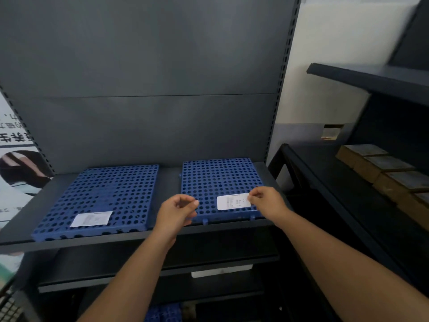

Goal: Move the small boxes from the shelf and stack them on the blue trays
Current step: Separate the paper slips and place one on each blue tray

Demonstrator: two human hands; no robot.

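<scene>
Two blue perforated trays lie side by side on the dark shelf in front of me, the left tray (104, 194) and the right tray (220, 177). Each carries a white paper label: one label (91, 218) near the left tray's front, another label (233, 201) near the right tray's front. My right hand (267, 201) pinches the right end of that second label. My left hand (178, 211) hovers at the right tray's front left corner, fingers loosely curled and holding nothing. Several small brown boxes (380, 168) sit in a row on the side shelf at the right.
A dark side shelf (325, 182) runs along the right, with an upper shelf (371, 80) above it. Lower shelf boards (139, 275) lie beneath the trays. A printed poster (16, 159) stands at the left. More blue plastic (164, 313) shows at the bottom.
</scene>
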